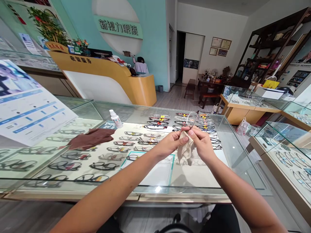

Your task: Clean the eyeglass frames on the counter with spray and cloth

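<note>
Above the glass display case, my left hand (171,144) and my right hand (202,144) meet with fingertips pinched. A cream cleaning cloth (185,153) with a zigzag edge hangs between them, gripped by my left fingers and touching my right. From my right fingers a thin-rimmed pair of eyeglasses (195,120) sticks up, its lower part hidden by the fingers and cloth. A crumpled brown cloth (91,138) lies on the glass top to the left. Close to it a small white spray bottle (116,118) stands upright.
Rows of eyeglass frames (104,166) lie inside the display case (155,191) under its glass. A printed card stand (31,106) is at the left. Beyond are a yellow-and-white counter (143,89), a wooden bench (190,88) and more display cases (282,152) at the right.
</note>
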`<state>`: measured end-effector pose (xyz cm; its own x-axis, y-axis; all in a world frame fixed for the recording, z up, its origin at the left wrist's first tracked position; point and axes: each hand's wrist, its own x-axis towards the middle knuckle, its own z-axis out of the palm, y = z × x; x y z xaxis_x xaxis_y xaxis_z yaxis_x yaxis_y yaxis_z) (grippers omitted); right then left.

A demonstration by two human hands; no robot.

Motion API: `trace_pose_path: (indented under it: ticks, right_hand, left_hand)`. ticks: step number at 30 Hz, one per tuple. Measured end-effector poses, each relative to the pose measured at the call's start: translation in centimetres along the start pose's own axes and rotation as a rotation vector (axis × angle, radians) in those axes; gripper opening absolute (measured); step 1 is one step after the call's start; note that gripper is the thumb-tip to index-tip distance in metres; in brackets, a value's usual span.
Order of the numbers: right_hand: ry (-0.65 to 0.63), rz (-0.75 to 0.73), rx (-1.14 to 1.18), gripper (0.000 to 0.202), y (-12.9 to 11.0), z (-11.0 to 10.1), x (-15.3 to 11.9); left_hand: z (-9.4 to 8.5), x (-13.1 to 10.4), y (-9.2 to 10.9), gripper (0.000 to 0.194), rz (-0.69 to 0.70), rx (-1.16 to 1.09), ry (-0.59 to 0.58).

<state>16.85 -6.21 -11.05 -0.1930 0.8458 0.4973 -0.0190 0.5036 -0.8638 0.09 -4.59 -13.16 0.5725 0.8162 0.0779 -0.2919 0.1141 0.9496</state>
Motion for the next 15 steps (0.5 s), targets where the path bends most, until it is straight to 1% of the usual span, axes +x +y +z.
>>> trace_pose_path:
  ticks: [3,7,11,13,15]
  right_hand:
    - [-0.003,0.052,0.063,0.047,0.4,-0.1,0.1]
    - [-0.025,0.173,0.223,0.043,1.2,-0.2,0.1]
    - [-0.011,0.265,0.339,0.043,1.7,0.0,0.1]
    - [0.003,0.283,0.391,0.044,1.6,0.3,0.3]
    - [0.024,0.266,0.424,0.042,0.9,0.6,1.0]
  left_hand:
    - [-0.3,0.0,-0.2,0.059,-0.021,-0.076,-0.057]
    - [-0.6,0.1,-0.3,0.06,-0.001,-0.019,-0.045]
    - [-0.3,0.1,-0.5,0.064,0.061,0.08,0.021]
    - [0.1,0.2,-0.2,0.066,0.116,0.132,0.079]
    - [0.6,0.6,0.5,0.069,0.187,0.178,0.141]
